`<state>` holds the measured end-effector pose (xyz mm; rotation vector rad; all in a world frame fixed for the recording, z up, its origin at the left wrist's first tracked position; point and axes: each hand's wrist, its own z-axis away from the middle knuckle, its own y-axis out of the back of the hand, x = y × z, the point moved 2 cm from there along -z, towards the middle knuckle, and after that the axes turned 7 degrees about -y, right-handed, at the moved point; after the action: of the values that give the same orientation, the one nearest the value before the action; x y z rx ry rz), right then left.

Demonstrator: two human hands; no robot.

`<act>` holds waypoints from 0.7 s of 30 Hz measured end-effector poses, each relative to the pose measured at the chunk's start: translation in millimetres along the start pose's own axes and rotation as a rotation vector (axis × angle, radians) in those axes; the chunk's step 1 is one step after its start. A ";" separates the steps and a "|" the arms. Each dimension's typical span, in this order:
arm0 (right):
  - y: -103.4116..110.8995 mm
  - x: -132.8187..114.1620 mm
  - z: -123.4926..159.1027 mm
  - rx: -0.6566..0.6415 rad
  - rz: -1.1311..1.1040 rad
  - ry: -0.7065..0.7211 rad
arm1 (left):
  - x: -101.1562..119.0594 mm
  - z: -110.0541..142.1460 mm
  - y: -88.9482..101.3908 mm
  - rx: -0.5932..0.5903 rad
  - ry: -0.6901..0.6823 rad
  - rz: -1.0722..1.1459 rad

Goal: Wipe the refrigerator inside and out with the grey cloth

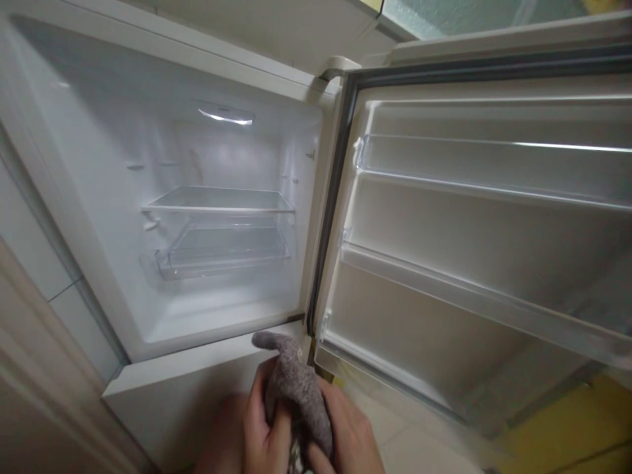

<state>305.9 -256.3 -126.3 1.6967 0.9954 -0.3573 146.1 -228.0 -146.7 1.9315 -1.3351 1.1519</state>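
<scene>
A grey-brown cloth [296, 378] is bunched between my two hands at the bottom middle, one end flopping to the left. My left hand [261, 421] grips it from the left, the thumb pressed into the folds. On the other side my right hand [348, 424] is wrapped round the cloth, with some fingers hidden. Just beyond them stands a white fridge [222, 336] with its door [434, 250] swung wide to the right. Inside are a glass shelf [222, 199] and a clear drawer or tray [222, 263] below it.
Clear plastic door racks [444, 283] run across the inside of the door. A lit lamp [226, 117] glows at the fridge's back wall. Tiled floor [409, 438] lies under the door, and a yellow surface [577, 421] shows at the lower right.
</scene>
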 end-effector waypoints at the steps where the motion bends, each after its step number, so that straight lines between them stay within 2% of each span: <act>1: 13.4 -1.7 0.9 -0.019 -0.047 -0.063 | 8.2 -4.2 -6.9 -0.025 -0.136 -0.055; 2: 30.3 -1.9 2.9 0.005 -0.092 -0.144 | 17.3 -8.9 -14.5 -0.033 -0.280 -0.113; 4: 71.2 2.3 8.6 0.151 -0.146 -0.327 | 36.8 -19.2 -32.2 -0.008 -0.541 -0.234; 6: 116.4 12.9 15.3 0.297 -0.158 -0.483 | 55.4 -30.7 -55.1 -0.052 -0.729 -0.356; 7: 138.5 20.5 19.3 0.325 -0.144 -0.528 | 63.0 -36.5 -68.3 -0.133 -0.798 -0.419; 9: 177.7 40.3 32.0 0.296 -0.021 -0.597 | 71.0 -46.1 -94.9 -0.379 -0.869 -0.531; 10: 193.7 51.4 41.5 0.283 0.103 -0.628 | 70.2 -49.2 -106.8 -0.530 -0.853 -0.571; 12: 215.8 70.5 64.8 0.311 0.433 -0.657 | 59.6 -50.4 -125.2 -0.853 -0.735 -0.606; 14: 221.4 80.1 85.7 0.353 0.703 -0.606 | 42.4 -44.9 -135.0 -1.137 -0.601 -0.602; 15: 218.4 80.8 92.2 0.358 0.773 -0.556 | 34.2 -41.0 -137.2 -1.229 -0.566 -0.600; 16: 212.4 79.5 95.3 0.343 0.799 -0.507 | 27.3 -37.4 -138.1 -1.278 -0.554 -0.605; 18: 194.9 73.0 90.6 0.261 0.778 -0.454 | 19.3 -33.7 -138.1 -1.287 -0.568 -0.632; 21: 163.6 62.3 63.5 0.042 0.730 -0.461 | 19.5 -39.4 -137.9 -1.305 -0.594 -0.653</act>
<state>483.2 -296.8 -85.7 1.7774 0.0096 -0.2602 262.8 -154.0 -103.4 1.4139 -1.0628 -0.5950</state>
